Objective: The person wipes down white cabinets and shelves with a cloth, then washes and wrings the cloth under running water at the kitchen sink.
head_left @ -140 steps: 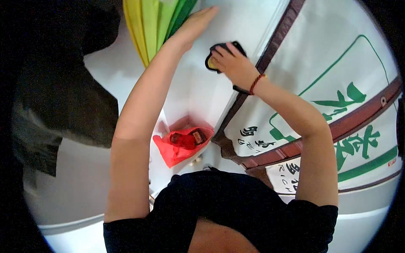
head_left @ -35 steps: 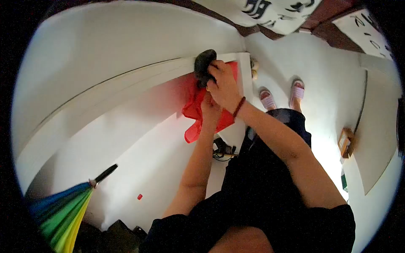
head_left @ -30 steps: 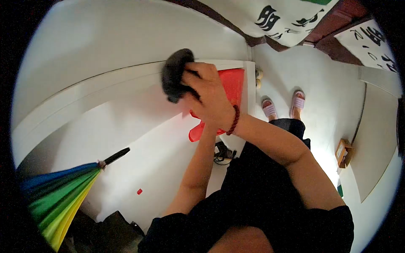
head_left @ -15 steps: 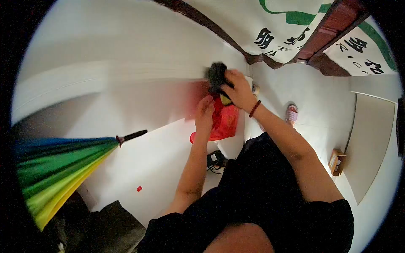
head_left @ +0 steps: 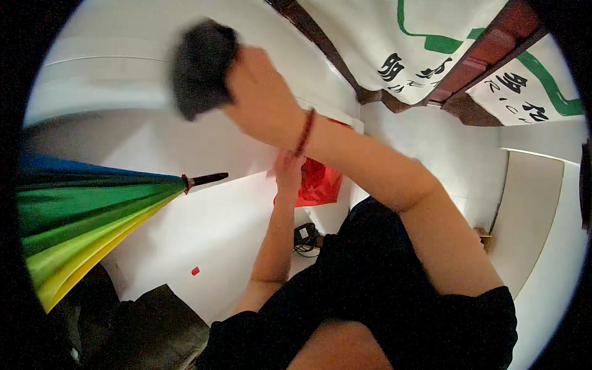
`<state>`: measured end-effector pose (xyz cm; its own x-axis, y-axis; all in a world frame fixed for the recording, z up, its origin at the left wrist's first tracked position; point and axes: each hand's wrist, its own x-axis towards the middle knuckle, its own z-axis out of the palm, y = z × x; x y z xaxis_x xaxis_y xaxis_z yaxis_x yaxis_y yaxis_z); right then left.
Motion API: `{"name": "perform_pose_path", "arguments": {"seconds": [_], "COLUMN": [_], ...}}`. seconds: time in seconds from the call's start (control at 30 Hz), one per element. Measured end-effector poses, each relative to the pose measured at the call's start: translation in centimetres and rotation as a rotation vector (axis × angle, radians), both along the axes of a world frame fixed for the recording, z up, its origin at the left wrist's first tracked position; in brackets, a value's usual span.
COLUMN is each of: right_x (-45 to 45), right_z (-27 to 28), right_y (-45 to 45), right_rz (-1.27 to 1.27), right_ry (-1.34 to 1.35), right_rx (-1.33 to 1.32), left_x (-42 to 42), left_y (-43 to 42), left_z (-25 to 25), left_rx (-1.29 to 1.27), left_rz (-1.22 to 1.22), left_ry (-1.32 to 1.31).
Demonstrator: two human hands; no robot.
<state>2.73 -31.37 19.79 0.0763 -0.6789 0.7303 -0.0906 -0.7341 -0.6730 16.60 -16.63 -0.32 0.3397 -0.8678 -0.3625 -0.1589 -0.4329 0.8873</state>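
My right hand is raised over the white surface at the upper left. Its fingers are closed on a dark, soft-looking bundle, smeared by motion, so its exact kind does not show. Below the right wrist is my left hand, at the edge of a red bag. The right wrist covers the left fingertips, so their grip cannot be made out. Part of the red bag is hidden behind my forearms.
A folded rainbow umbrella lies at the left, its dark handle pointing inward. A black adapter with cables is beside my lap. A small red piece lies on the white surface. Printed curtains hang at the upper right.
My right hand has moved up and left, carrying the dark bundle away from the red bag. My left hand has stayed by the bag, slightly lower. The view has shifted a little.
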Motion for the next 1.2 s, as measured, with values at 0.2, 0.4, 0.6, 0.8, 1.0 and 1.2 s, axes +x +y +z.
{"name": "perform_pose_path", "arguments": {"seconds": [0.2, 0.4, 0.6, 0.8, 1.0, 1.2], "right_x": [-1.4, -5.3, 0.2, 0.2, -7.3, -7.8], "right_z": [-19.1, -7.3, 15.8, 2.1, -13.0, 8.6], "right_y": [2.3, 0.8, -2.2, -0.6, 2.2, -1.5], "right_rz": [0.005, 0.160, -0.095, -0.117, 0.282, 0.214], "right_ry": [0.229, 0.046, -0.264, 0.038, 0.314, 0.000], "right_rx": [0.361, 0.304, -0.702, -0.489, 0.016, -0.395], "left_x": [-2.9, -4.4, -3.8, -2.5, -3.4, -4.3], "left_y": [-0.7, -2.8, -2.9, -1.3, -0.8, -3.3], "left_z": [2.6, 7.1, 8.6, 7.0, 7.8, 11.5], "left_rx": [-0.077, -0.191, -0.241, -0.199, -0.245, -0.466], "left_rz": [0.086, 0.115, 0.134, 0.228, 0.133, 0.179], "left_ry": [0.118, 0.177, 0.150, 0.217, 0.210, 0.228]}}
